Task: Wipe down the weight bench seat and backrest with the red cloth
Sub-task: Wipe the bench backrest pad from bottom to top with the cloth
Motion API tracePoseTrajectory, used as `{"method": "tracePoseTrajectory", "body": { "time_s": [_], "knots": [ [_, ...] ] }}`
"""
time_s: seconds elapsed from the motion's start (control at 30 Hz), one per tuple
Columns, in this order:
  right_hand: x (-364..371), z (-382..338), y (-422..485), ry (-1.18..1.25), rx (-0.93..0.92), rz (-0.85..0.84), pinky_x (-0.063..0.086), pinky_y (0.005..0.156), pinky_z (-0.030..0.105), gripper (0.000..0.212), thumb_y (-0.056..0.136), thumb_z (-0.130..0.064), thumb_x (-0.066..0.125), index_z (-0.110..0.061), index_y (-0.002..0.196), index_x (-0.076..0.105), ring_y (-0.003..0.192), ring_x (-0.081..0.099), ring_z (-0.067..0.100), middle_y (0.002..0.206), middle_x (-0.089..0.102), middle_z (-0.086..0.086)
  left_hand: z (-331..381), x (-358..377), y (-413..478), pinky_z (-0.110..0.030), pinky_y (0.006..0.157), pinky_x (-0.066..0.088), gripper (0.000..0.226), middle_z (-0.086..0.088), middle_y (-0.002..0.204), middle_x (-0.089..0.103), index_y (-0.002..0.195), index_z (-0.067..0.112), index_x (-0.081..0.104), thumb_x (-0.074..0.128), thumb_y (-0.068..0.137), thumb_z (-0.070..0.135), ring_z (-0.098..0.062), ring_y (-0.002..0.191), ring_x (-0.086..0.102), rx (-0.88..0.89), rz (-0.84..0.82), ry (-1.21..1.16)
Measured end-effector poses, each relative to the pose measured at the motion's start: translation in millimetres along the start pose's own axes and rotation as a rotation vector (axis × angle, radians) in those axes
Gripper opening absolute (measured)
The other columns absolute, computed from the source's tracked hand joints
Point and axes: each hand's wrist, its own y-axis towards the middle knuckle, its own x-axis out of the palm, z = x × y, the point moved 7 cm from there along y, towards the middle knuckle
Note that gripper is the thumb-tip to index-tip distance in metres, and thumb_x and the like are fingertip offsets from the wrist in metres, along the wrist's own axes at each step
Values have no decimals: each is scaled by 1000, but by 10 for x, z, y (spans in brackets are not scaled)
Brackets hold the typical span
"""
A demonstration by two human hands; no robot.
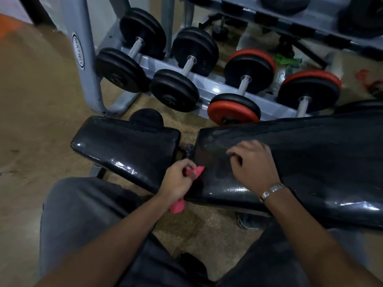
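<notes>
Two bench pads [126, 141] [321, 158], two hands [178, 180] [252, 166], one red cloth [177, 206].

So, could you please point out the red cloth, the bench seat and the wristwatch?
red cloth [177, 206], head view, its hanging lower end
bench seat [126, 143], head view, pad's middle
wristwatch [271, 190], head view, its metal band
</notes>
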Motion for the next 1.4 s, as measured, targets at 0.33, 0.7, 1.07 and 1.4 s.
{"method": "tracePoseTrajectory", "body": {
  "time_s": [0.33,0.7,1.07,1.4],
  "knots": [
    [12,53,-88,-125,-24,28,42,101,46,27,84,-25,52,-23,91,78,100,62,25,93,70,-5,11,-104,64,-19,65,48,19,6,73,70,77,27,73,74,84,10,0,70,62,-26,34,47],
    [33,24,-80,-186,-37,21,40,103,47,30,86,-28,49,-24,91,78,99,59,24,95,66,-5,60,-127,191,-20,66,51,17,-1,75,72,74,23,74,76,77,5,1,68,63,-28,-62,95],
    [69,35,-62,-225,-41,37,39,103,47,25,86,-28,53,-24,91,77,99,57,24,97,65,-4,-44,-43,308,-13,77,51,12,12,94,74,93,33,78,76,88,22,1,89,68,-74,129,-80],
    [66,46,-68,-213,-35,59,40,103,47,24,87,-28,53,-25,90,77,99,57,25,96,64,-4,-16,56,88,2,84,34,33,-3,103,51,128,31,70,52,103,43,4,94,49,52,210,119]
  ]
}}
